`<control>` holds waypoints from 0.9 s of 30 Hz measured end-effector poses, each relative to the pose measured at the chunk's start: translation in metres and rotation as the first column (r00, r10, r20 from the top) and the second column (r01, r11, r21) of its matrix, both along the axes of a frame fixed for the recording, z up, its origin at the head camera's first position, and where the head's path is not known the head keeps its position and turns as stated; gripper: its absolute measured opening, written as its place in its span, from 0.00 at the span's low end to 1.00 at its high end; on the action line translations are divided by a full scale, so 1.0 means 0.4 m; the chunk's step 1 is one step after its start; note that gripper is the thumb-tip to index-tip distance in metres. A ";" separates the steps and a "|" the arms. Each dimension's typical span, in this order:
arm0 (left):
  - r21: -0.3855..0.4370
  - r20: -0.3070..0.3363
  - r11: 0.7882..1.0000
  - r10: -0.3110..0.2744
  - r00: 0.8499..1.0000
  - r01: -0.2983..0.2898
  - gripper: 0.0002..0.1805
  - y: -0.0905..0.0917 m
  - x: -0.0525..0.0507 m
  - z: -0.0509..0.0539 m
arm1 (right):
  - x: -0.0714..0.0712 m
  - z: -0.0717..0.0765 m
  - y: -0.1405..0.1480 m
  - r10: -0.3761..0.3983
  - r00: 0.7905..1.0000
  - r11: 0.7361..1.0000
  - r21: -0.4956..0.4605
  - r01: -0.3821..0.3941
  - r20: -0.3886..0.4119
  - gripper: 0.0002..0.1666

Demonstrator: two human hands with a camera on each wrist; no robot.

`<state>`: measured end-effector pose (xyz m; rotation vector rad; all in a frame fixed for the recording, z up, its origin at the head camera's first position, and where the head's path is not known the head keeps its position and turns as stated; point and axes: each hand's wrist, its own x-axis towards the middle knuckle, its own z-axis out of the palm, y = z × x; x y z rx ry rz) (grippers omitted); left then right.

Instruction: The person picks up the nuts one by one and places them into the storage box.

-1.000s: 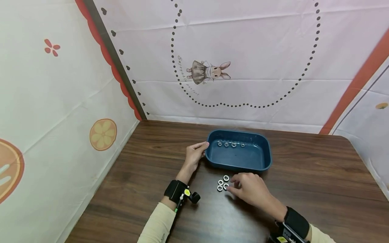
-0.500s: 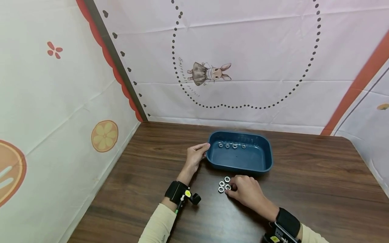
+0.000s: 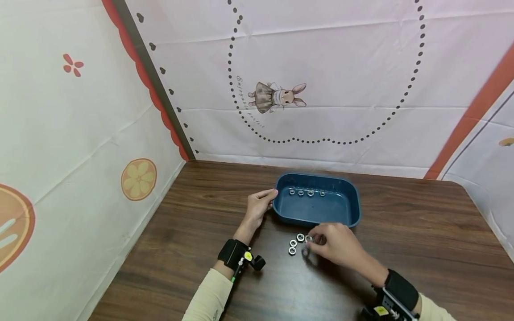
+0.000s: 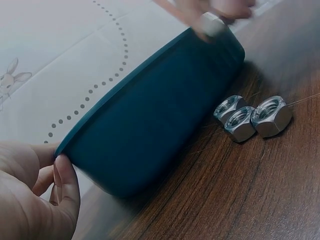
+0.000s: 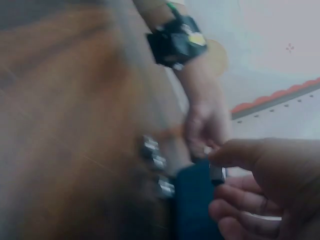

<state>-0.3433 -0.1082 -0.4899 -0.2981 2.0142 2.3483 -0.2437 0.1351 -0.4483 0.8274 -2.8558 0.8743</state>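
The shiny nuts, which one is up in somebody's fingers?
The nut pinched by the right hand. It alone is held: three other nuts lie on the table, and four nuts sit inside the blue tray.

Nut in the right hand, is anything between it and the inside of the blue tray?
Only the tray's near wall, it seems; three loose nuts lie left of the held nut, off that line.

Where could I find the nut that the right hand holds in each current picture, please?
Head: the nut is right of and below centre, in the right hand.
Left wrist: the nut, blurred, is near the top, right of centre.
Right wrist: the nut is right of and below centre.
Shared landmark: the blue tray.
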 end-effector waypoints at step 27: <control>0.022 -0.006 1.000 0.007 1.000 -0.006 0.16 0.002 0.002 -0.006 | -0.453 0.088 -0.045 0.525 0.843 0.811 0.234 -0.537 0.116 0.13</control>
